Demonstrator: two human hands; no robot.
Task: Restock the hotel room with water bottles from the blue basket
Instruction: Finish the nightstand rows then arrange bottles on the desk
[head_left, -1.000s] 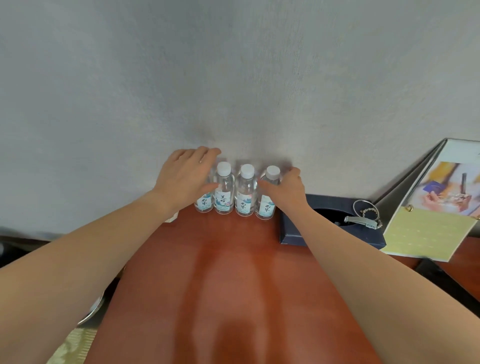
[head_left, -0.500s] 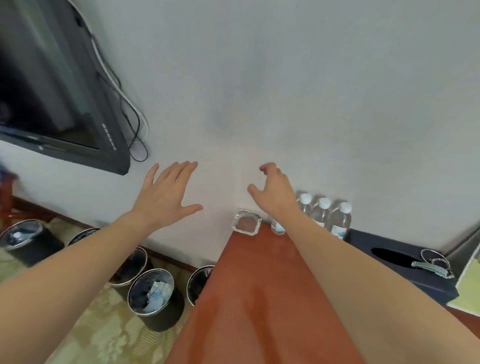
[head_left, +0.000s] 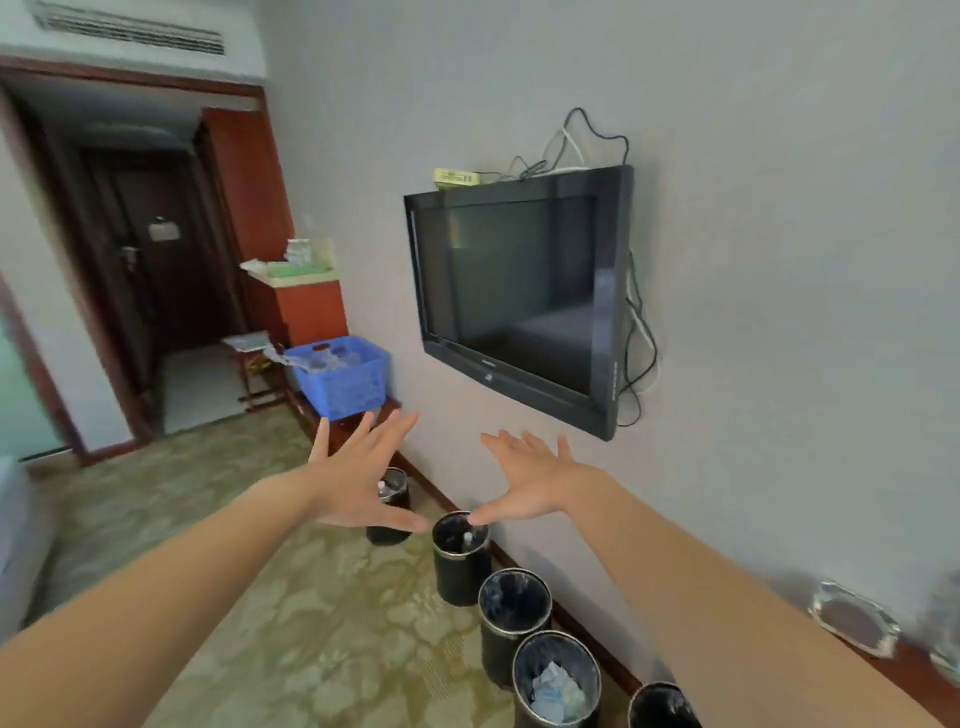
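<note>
i see my left hand (head_left: 358, 480) and right hand (head_left: 532, 486) held out in the air, fingers (head_left: 400, 431) spread wide, holding nothing. the blue basket (head_left: 343, 387) stands well ahead by the wall, left of the tv (head_left: 514, 296), with blurred water bottles (head_left: 324, 358) inside.

Left hand (head_left: 358, 480) and right hand (head_left: 530, 483) spread empty, blue basket (head_left: 340, 376) beyond, wall television (head_left: 519, 296)

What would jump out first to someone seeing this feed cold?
The left hand and right hand, spread open and empty, fill the centre. A black TV hangs on the wall above them, and the blue basket sits farther along, past a row of black bins.
</note>
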